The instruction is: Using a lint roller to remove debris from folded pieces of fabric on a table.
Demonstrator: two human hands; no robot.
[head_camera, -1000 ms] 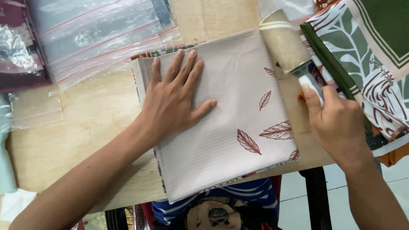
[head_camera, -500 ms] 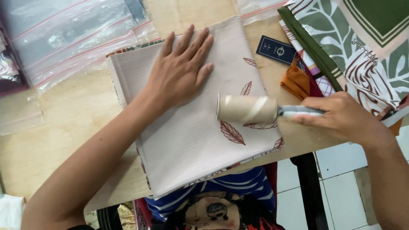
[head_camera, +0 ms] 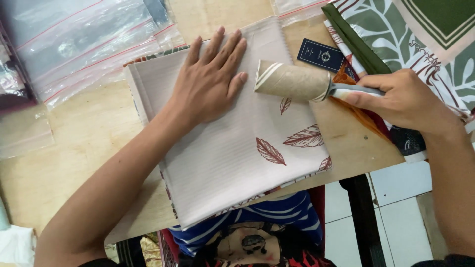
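Observation:
A folded pale beige cloth [head_camera: 232, 158] printed with brown leaves lies on a light wooden table [head_camera: 74, 148]. My left hand [head_camera: 210, 79] presses flat on the cloth's upper part, fingers spread. My right hand [head_camera: 403, 99] grips the handle of a lint roller [head_camera: 292, 81]. The roller's tan cylinder rests on the cloth's upper right area, just right of my left fingertips.
Clear zip bags [head_camera: 84, 44] with red seals lie at the upper left. A dark blue card [head_camera: 320, 54] sits above the roller. Green and white leaf-patterned fabrics [head_camera: 420, 34] are stacked at the upper right, with orange fabric [head_camera: 356, 106] beneath my right hand. Patterned cloth [head_camera: 252, 232] hangs below the table edge.
My right hand picked up the lint roller from the right and brought it onto the cloth, then rolled it upward. My left hand stayed pressed on the cloth.

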